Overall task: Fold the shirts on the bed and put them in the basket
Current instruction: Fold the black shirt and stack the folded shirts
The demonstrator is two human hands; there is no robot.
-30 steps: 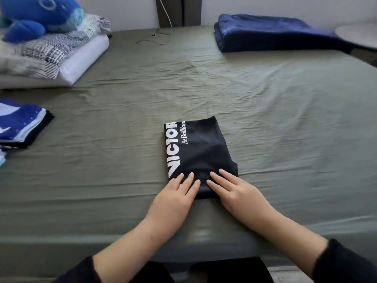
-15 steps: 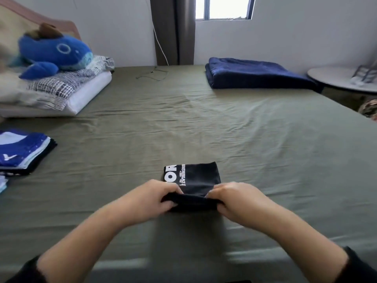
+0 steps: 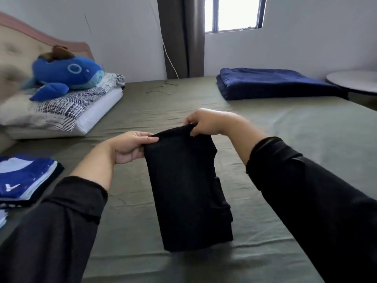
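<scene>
- Holding the folded black shirt [image 3: 187, 190] up off the bed [image 3: 285, 160] now, where a second ago lying flat on the sheet under two flat palms.
- Pinching the top left corner with the left hand [image 3: 128, 148], thumb over the upper edge and fingers curled behind the cloth.
- Pinching the top right corner with the right hand [image 3: 208, 122], fingers bent around the fabric, a little higher and farther away than the left.
- Hanging downward in a narrow bundle between the two hands, lower end just above the sheet or barely brushing it; hard to tell which.
- Facing plain side toward the camera, the white lettering seen a second ago no longer showing.
- Looking higher across the room than before, with the window [image 3: 232, 13] now in sight.
- Reading the change as folding finished on this piece and carrying just beginning, judging by the lift.
- Seeing no basket anywhere here, so guessing a turn away from the bed is needed next.
- Risking the loose layers near the lower right slipping apart while dangling from only the top corners.
- Leaving another folded blue and white shirt [image 3: 24, 178] waiting at the left edge, well apart from the hands.
</scene>
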